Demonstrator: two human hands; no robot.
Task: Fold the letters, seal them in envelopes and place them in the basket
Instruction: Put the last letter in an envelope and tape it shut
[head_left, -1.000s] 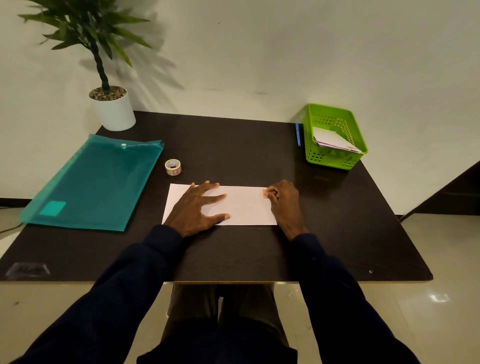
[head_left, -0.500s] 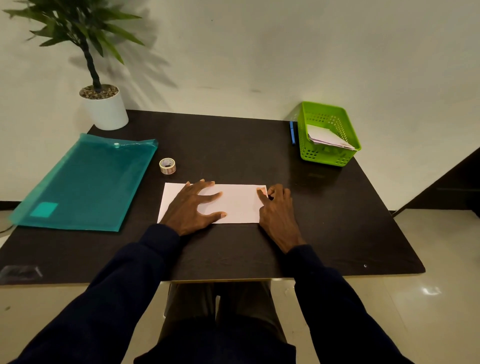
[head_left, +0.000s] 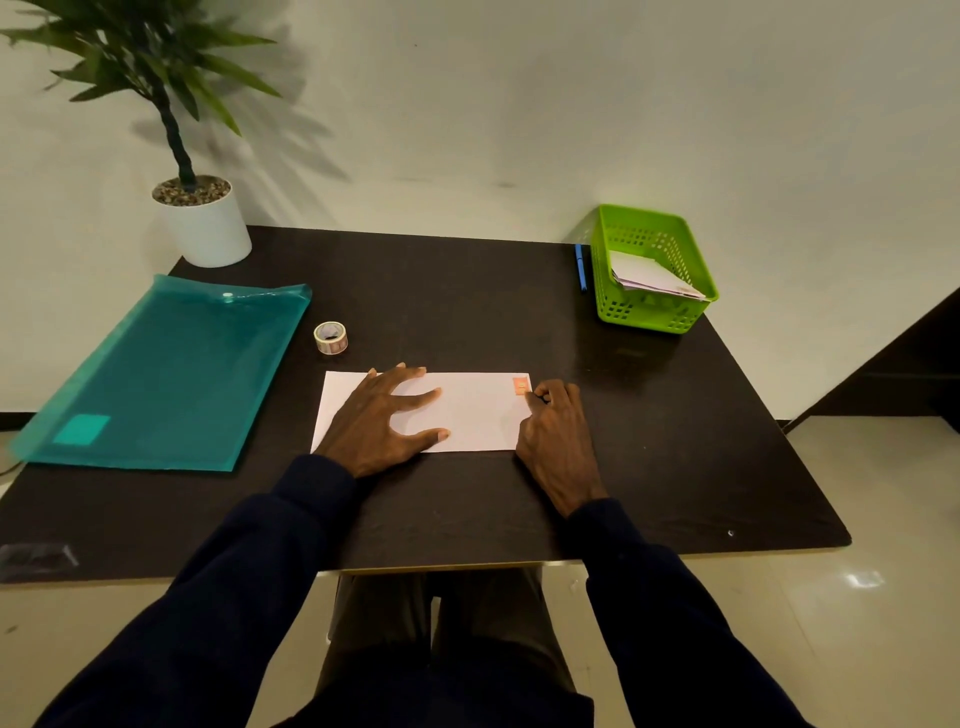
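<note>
Right hand (head_left: 558, 436) has drawn back off the orange stamp (head_left: 521, 385), baring it.
At centre frame the left hand (head_left: 384, 421) lies flat, fingers spread, pressing the white envelope (head_left: 478, 415) onto the dark table (head_left: 467, 509). The right fingers are bent at its right edge; pinching or not, I cannot tell. Farther left sits a tape roll (head_left: 330, 338). At upper right, the green basket (head_left: 649, 317) holds white papers (head_left: 649, 275).

Stamped white envelope (head_left: 475, 413) flat mid-table

Envelope (head_left: 478, 410) central on table (head_left: 441, 291), tape roll (head_left: 330, 338) behind its left end, folder (head_left: 171, 374) left, plant (head_left: 205, 228) behind folder, basket (head_left: 644, 314) back-right.
</note>
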